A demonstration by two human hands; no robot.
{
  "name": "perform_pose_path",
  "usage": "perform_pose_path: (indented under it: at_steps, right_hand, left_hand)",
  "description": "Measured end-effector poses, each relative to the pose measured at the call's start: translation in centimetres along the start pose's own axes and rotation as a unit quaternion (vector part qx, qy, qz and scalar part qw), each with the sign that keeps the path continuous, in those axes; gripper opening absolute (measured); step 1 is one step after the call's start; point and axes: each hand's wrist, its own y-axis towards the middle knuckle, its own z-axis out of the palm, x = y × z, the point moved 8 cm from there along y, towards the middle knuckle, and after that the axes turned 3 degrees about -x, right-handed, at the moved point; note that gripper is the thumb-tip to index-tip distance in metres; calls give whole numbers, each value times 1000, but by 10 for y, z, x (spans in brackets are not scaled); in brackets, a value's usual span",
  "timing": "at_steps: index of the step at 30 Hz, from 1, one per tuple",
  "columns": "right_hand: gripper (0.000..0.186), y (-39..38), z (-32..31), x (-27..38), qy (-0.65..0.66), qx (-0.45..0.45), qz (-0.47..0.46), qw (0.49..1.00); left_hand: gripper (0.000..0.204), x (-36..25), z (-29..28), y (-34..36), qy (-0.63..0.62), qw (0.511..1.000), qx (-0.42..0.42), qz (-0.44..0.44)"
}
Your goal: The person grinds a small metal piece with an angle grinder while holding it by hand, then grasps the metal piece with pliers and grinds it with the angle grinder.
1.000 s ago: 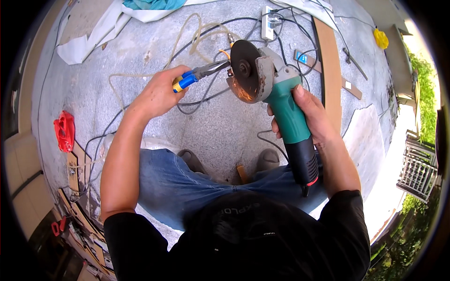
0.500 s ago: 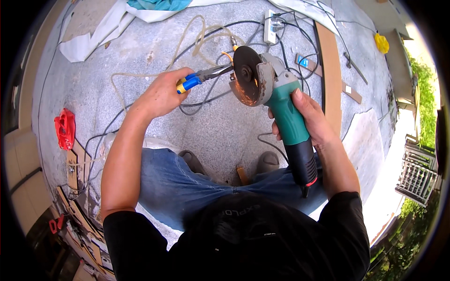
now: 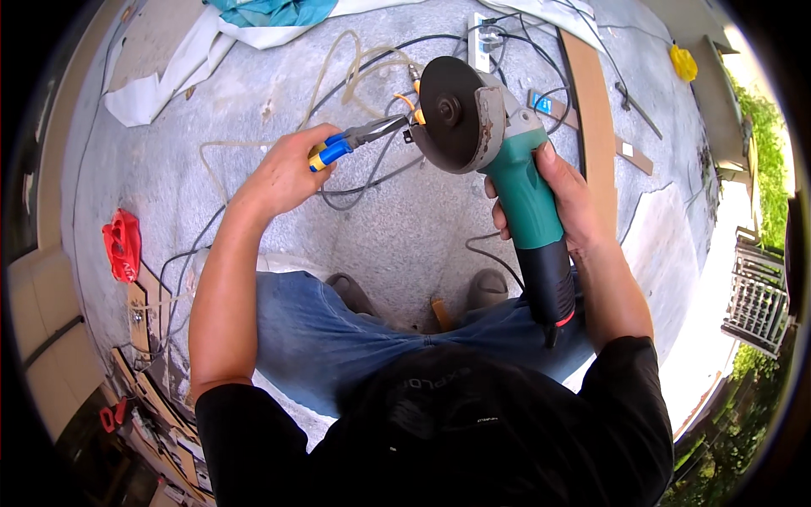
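Observation:
My left hand [image 3: 287,173] is closed round the blue-and-yellow handles of a pair of pliers [image 3: 331,153], whose long jaws point right toward the grinder. A small dark piece [image 3: 408,135] shows by the jaw tips, close to the disc's edge; whether the jaws grip it I cannot tell. In my right hand [image 3: 570,203] is a green and black angle grinder [image 3: 522,193], held by its body with the head up. Its dark disc [image 3: 443,110] faces left, partly covered by a worn metal guard [image 3: 490,127]. No sparks show at the disc.
Behind the grinder, a white power strip [image 3: 479,42] and tangled black cables lie on the grey floor with a clear hose [image 3: 351,63]. A long brown board [image 3: 594,127] runs along the right. Wood offcuts [image 3: 139,317] and a red bag [image 3: 122,245] are at the left.
Orange sparks seen on the disc and guard earlier are gone. The pliers have drawn slightly left, and the grinder has shifted a little right, so the jaws and disc are farther apart.

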Motion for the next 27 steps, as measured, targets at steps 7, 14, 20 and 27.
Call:
perform_pose_path:
  at_steps: [7,14,20,27]
  right_hand:
    - [65,-6,4,0,-44,-6,-1,999]
    - [66,-6,8,-3,-59,1,1,998]
    - [60,-4,10,-7,-74,-8,-19,997]
    - [61,3,3,-12,-104,-31,-24,994]
  left_hand:
    - [41,-2,-1,0,-10,1000,5,-21]
    - [41,-6,-5,1,0,1000,-11,-12]
    - [37,-3,-3,1,6,1000,-9,-24]
    - [29,-5,0,1,-10,999,1,-47]
